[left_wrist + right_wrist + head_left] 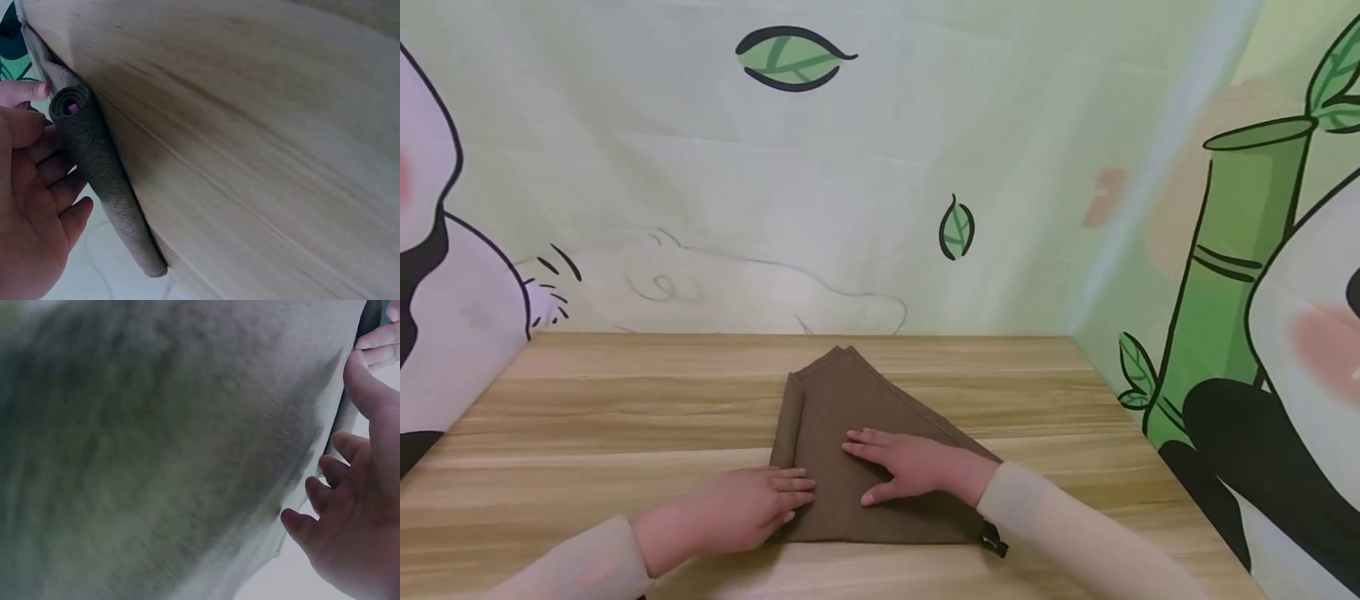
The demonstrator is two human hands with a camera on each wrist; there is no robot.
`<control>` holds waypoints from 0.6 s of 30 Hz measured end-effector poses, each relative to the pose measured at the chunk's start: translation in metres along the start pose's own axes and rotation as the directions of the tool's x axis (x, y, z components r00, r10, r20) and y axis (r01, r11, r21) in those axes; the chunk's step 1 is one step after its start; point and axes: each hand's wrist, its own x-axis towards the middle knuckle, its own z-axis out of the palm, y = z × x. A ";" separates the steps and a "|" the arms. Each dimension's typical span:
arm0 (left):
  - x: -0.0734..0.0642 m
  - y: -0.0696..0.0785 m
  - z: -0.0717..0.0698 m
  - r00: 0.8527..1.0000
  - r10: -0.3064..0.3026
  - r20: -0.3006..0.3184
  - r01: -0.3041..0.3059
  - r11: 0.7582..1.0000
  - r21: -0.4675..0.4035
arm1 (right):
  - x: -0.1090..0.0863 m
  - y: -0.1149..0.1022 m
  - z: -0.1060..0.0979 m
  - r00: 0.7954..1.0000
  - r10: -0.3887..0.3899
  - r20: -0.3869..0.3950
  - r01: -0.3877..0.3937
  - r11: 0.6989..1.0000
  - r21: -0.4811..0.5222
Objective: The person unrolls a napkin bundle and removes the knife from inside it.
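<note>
A brown folded cloth (865, 400) lies on the wooden table, its far end tapering to a blunt peak. Along its left side the fabric is turned into a narrow roll (787, 421). In the left wrist view this roll (103, 156) shows its spiral end, with a small pinkish bit inside. My left hand (745, 510) rests over the near part of the roll, fingers extended across it. Flat on the middle of the cloth lies my right hand (902, 467), fingers spread. A black strap end (994, 540) sticks out at the cloth's near right corner.
The wooden table (625, 400) stretches around the cloth on all sides. Behind it hangs a pale green backdrop (880, 150) printed with leaves, and a panda-and-bamboo print (1240, 275) stands along the right side.
</note>
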 end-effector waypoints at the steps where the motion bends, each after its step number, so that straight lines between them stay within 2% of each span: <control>1: 0.001 0.000 0.000 1.000 0.003 0.008 -0.003 1.000 0.008 | 0.001 0.000 0.001 1.000 -0.001 0.003 0.001 1.000 0.000; 5: -0.003 -0.004 0.005 1.000 -0.004 0.010 0.003 1.000 0.015 | 0.003 0.003 0.007 1.000 -0.004 0.012 0.005 1.000 -0.021; 9: -0.009 -0.008 0.009 1.000 -0.002 -0.029 0.003 1.000 0.019 | 0.002 0.008 0.011 1.000 -0.029 -0.007 0.029 0.999 -0.042; 15: -0.021 -0.014 0.005 0.999 -0.032 -0.044 0.031 0.999 -0.031 | -0.002 0.010 0.013 0.999 -0.041 -0.019 0.041 0.999 -0.024; 18: -0.027 -0.017 0.005 0.996 -0.053 -0.073 0.051 0.998 -0.032 | -0.006 0.012 0.013 0.999 -0.042 -0.025 0.042 0.999 -0.009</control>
